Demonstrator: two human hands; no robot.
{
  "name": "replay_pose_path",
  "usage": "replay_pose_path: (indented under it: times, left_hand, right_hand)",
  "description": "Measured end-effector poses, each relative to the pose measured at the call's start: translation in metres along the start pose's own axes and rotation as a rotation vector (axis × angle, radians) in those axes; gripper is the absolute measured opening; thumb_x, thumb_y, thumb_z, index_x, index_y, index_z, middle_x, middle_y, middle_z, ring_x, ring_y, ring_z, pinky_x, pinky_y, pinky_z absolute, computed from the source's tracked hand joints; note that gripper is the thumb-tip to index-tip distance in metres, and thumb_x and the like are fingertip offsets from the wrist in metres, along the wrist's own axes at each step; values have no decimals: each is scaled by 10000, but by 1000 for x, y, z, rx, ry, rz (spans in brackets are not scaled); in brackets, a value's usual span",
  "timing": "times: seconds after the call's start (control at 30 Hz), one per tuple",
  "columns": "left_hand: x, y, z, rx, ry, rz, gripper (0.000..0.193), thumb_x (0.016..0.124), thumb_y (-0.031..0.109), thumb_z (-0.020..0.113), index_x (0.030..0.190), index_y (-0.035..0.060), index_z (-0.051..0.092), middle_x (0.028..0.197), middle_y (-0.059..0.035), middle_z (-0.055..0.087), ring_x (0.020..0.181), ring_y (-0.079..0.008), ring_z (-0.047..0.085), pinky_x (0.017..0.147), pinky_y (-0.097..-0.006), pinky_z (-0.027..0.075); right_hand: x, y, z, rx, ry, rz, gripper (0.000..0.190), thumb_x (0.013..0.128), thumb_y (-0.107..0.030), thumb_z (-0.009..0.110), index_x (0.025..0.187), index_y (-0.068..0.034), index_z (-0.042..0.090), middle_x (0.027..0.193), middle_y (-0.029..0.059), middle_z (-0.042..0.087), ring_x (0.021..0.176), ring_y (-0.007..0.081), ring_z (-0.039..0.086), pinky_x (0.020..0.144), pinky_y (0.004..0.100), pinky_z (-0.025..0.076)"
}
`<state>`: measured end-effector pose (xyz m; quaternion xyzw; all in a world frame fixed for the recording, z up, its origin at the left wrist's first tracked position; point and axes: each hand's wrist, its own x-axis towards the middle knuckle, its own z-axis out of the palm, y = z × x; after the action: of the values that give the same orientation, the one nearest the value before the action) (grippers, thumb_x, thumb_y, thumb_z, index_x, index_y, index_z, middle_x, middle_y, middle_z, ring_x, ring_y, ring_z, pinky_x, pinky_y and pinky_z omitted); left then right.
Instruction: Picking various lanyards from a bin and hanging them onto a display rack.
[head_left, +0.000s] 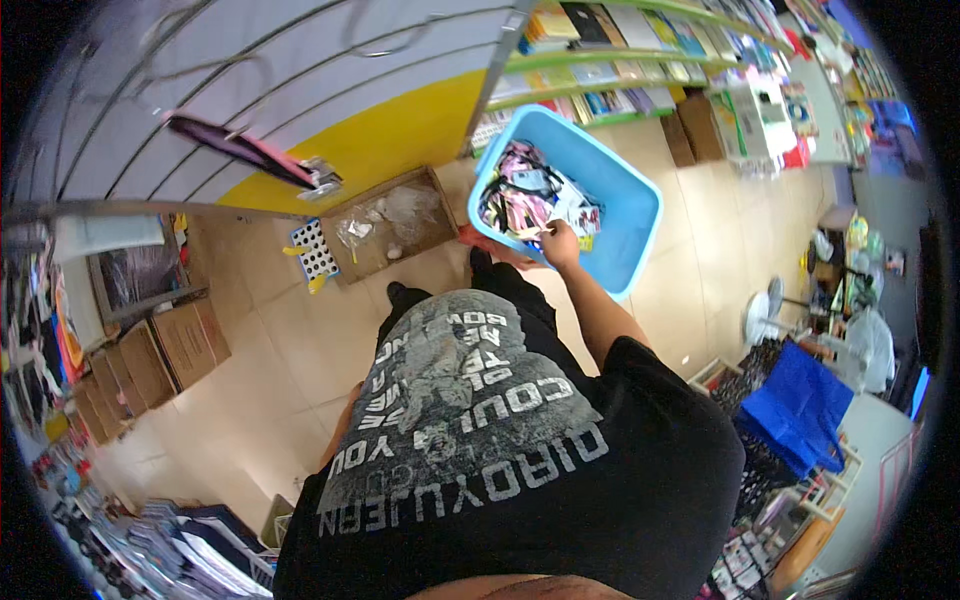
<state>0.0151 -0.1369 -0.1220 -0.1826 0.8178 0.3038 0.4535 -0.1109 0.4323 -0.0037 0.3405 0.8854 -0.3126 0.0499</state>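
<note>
My right hand (561, 244) reaches over the near rim of a light blue plastic tub (626, 202). Its fingers are curled at a heap of small goods (525, 191), pink, black and white, some on printed cards. A pale strip shows at the fingertips; whether they grip it cannot be made out. The heap fills the tub's left side, and bare blue bottom shows on the right. Only a sliver of my left forearm (343, 426) appears beside my printed black T-shirt (465, 420); the left hand is hidden behind it.
A shallow cardboard box (442, 199) with clear plastic wrapping lies left of the tub, near a dotted card (315, 250). A pink-and-black item (240, 150) hangs on the wire wall rack (300, 97). Bookshelves (592, 71) stand behind; a blue bag (795, 409) is at right, cartons (187, 341) at left.
</note>
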Motion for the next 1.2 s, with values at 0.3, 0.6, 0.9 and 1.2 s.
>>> replay_pose_path:
  times: [0.3, 0.6, 0.9, 1.2]
  left_hand:
    - [-76, 157, -42, -253, 169, 158, 359, 868, 219, 557, 1146, -9, 541, 886, -92, 634, 797, -159, 598, 742, -271, 470]
    - [-109, 96, -8, -54, 93, 279, 320, 888, 121, 508, 1183, -3, 524, 857, -30, 575, 765, -105, 530, 723, -242, 436]
    - [-128, 42, 9, -58, 6, 247, 313, 892, 102, 503, 1187, -1, 525, 830, -13, 555, 748, -92, 506, 708, -235, 427]
    - [-137, 43, 17, -176, -31, 134, 310, 888, 85, 505, 1185, 1, 528, 821, -8, 549, 738, -91, 498, 697, -235, 426]
  right_hand:
    - [49, 150, 22, -85, -414, 240, 422, 710, -273, 577, 1022, 4, 640, 1018, 250, 622, 967, 360, 606, 862, 398, 466]
    - [77, 176, 28, 89, -412, 437, 552, 724, -208, 597, 1186, 72, 485, 1145, 282, 562, 1084, 370, 552, 915, 381, 439]
    - [120, 226, 96, 371, -230, 639, 609, 708, -166, 579, 1248, 52, 399, 1180, 255, 544, 1135, 340, 519, 952, 348, 399]
    - [101, 202, 79, -15, -390, 634, 637, 718, -273, 667, 1257, -10, 451, 1238, 181, 528, 1151, 300, 510, 965, 382, 402]
